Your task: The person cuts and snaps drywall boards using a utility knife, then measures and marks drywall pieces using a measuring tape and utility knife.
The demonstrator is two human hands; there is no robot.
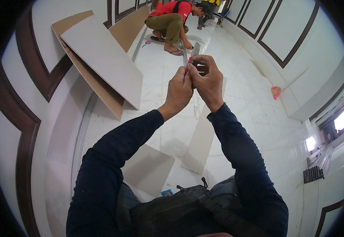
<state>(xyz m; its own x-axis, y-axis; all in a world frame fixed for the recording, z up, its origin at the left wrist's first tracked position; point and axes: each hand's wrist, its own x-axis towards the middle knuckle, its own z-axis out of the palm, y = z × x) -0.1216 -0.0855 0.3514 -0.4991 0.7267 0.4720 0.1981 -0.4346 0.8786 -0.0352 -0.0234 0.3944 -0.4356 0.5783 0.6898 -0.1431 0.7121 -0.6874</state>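
Presently: small red tool (pixel 190 60) held between left hand (pixel 179 90) and right hand (pixel 209 81), over white floor (pixel 254 106), near side of crouching co-worker (pixel 170 21).
Both hands pinch it; exact kind unclear, being partly covered. Probably light, stiff, smooth; best gripped by its red sides.

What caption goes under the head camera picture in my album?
Left hand and right hand hold a small red thing; beyond, a co-worker crouches near leaning boards.
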